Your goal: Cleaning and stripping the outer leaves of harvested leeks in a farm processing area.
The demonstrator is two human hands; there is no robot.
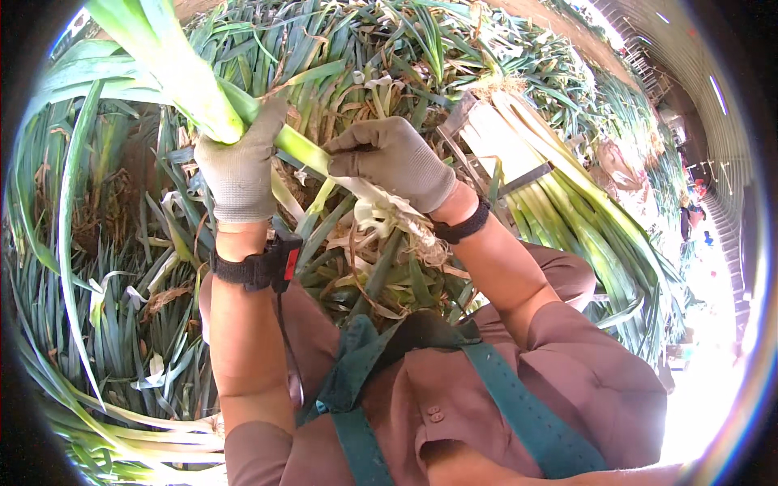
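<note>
"Where was the leek (301,149)?"

"At 11 o'clock, slanting down from 10 o'clock toward the middle, where its ragged roots (433,251) hung."

"And how was it held?"

"The gloved left hand (241,172), at 10 o'clock, was wrapped round the green stalk. The gloved right hand (395,160), at 12, pinched it lower down, just above some loose, pale outer leaves (374,202)."

"What lay around?"

"Stacked leeks (559,215) against a metal frame (527,178) at 2 o'clock, a leafy leek heap (316,36) at 12 beyond both hands, and more leeks (142,441) at 8."
</note>
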